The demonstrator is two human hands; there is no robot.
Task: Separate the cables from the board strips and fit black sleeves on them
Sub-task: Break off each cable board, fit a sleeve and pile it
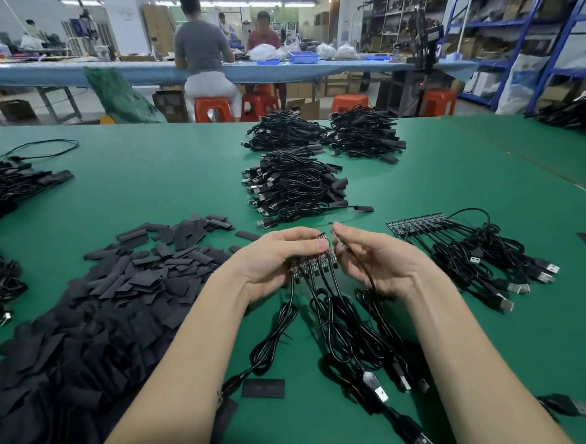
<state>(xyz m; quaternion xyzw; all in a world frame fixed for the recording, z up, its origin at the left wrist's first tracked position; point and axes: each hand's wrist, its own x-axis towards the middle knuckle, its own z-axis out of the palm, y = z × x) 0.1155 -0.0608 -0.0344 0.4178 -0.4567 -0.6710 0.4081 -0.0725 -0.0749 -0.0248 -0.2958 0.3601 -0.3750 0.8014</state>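
Gripping board strip (313,265), cables (328,309) hanging.

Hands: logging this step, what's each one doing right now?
Left hand: grips the board strip with cables attached.
Right hand: pinches one separated cable.

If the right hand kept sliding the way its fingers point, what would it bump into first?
The right hand points left, toward the left hand. It would probably meet the board strip that hand grips, almost at once. Depth is hard to judge.
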